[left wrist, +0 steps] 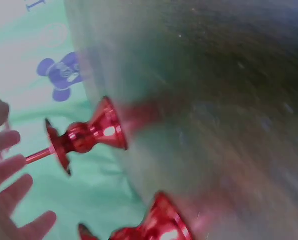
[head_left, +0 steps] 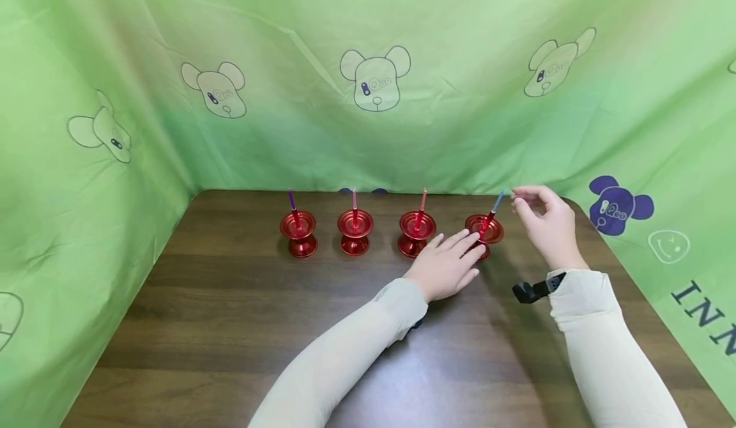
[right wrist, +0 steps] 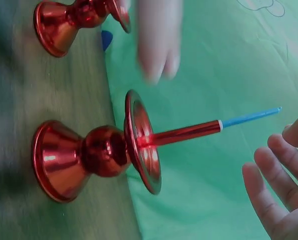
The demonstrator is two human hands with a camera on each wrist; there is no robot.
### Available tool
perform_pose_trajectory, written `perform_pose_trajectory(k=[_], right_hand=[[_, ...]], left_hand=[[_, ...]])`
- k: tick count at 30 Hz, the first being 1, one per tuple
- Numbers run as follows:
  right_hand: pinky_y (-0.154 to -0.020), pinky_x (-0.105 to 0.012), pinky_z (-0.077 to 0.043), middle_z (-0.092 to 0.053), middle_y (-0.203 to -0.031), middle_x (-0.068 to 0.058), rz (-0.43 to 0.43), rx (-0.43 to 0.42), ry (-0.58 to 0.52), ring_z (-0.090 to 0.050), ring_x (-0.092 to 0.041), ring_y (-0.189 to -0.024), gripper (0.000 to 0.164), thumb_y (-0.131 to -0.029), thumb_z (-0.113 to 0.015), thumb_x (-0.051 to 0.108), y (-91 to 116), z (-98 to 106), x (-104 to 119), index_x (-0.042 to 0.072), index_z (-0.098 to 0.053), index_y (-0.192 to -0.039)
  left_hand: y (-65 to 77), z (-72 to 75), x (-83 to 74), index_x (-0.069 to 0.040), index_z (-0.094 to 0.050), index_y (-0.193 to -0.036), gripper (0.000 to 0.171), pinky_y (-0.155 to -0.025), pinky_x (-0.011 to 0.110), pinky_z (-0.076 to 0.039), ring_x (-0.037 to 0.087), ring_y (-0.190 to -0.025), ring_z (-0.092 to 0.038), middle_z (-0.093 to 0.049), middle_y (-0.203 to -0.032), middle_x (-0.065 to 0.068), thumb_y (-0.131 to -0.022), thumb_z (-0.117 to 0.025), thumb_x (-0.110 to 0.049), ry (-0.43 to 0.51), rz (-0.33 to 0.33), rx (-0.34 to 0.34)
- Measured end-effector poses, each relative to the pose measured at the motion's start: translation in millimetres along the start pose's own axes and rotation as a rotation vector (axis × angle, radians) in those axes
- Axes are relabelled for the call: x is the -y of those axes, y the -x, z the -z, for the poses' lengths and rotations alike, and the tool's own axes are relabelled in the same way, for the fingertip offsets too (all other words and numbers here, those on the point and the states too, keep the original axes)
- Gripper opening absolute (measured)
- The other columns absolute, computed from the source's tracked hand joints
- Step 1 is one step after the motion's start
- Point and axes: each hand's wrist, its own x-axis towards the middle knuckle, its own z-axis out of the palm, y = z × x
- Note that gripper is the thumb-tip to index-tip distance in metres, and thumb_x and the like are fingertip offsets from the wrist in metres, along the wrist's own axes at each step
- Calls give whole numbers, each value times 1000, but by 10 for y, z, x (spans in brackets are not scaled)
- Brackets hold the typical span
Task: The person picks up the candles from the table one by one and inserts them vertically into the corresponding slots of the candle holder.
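A blue candle (right wrist: 251, 116) stands in the red tube of the rightmost metal candle holder (right wrist: 108, 150), leaning right in the head view. My left hand (head_left: 447, 263) hovers before that holder with spread fingers, partly hiding its foot; in the right wrist view those fingers are blurred and apart from the dish. Just right of the blue tip is my right hand (head_left: 546, 220), its fingers loosely bent and holding nothing. To the left, more red holders carry a pink candle (head_left: 424, 199), another pink candle (head_left: 354, 198) and a purple candle (head_left: 291, 199).
The holders stand in a row near the back of the brown wooden table (head_left: 230, 326). A green cloth (head_left: 299, 128) printed with bear heads hangs behind and along both sides. A black wrist strap (head_left: 539, 289) sits at my right cuff.
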Motion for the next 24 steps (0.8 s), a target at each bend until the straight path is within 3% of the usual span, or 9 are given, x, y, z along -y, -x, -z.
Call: perform_pose_trajectory(k=[4,5,9,13,15,20,24], right_hand=[[-73,-4,-45,-61,-91,29,47,20,76,-59,13,-80,21,-97,-65,10,3,7,-47,-1,-71,-115],[-73,-3,-44,-65,-92,24,58,29,97,-58,14,-81,22,-98,-65,12,2,9,-57,0,-71,-115],[-73,-3,-41,-62,-93,28,96,58,148,-54,16,-82,22,-99,-64,13,-20,47,-90,1,-71,-115],[-75,-2,-38,-55,-95,31,124,75,177,-50,19,-84,23,-100,-61,13,-64,121,-123,-2,-70,-116],[-76,-2,-37,-58,-97,23,128,80,203,-48,19,-85,24,-100,-60,12,-82,198,-155,-3,-69,-116],[-78,-3,-32,-62,-107,-15,136,113,288,-40,19,-88,27,-101,-56,12,-162,439,-293,-6,-65,-120],[-77,-7,-29,-58,-111,-25,145,127,351,-36,17,-90,30,-101,-54,10,-240,667,-441,-8,-62,-123]], left_hand=[[232,88,132,-28,-57,-144,42,-109,35,-42,12,-135,-50,-53,-149,-8,-107,-44,-43,-31,-51,-201],[307,105,179,-26,-59,-141,40,-107,34,-44,12,-130,-54,-56,-145,-8,-107,-45,-42,-27,-62,-247],[625,203,414,-20,-65,-133,35,-100,33,-49,14,-119,-62,-65,-133,-5,-104,-52,-36,-14,-62,-397],[918,339,744,-15,-70,-126,31,-94,34,-52,18,-110,-66,-70,-122,0,-100,-60,-28,-13,-47,-533],[1044,403,909,-13,-71,-123,29,-92,34,-53,19,-107,-68,-71,-119,2,-98,-63,-25,-19,-26,-593],[1325,543,1330,-6,-71,-118,27,-89,41,-56,25,-102,-69,-72,-115,9,-96,-61,-17,4,62,-728],[1477,544,1662,-2,-70,-117,27,-85,48,-55,32,-100,-68,-70,-114,13,-97,-57,-14,8,146,-793]])
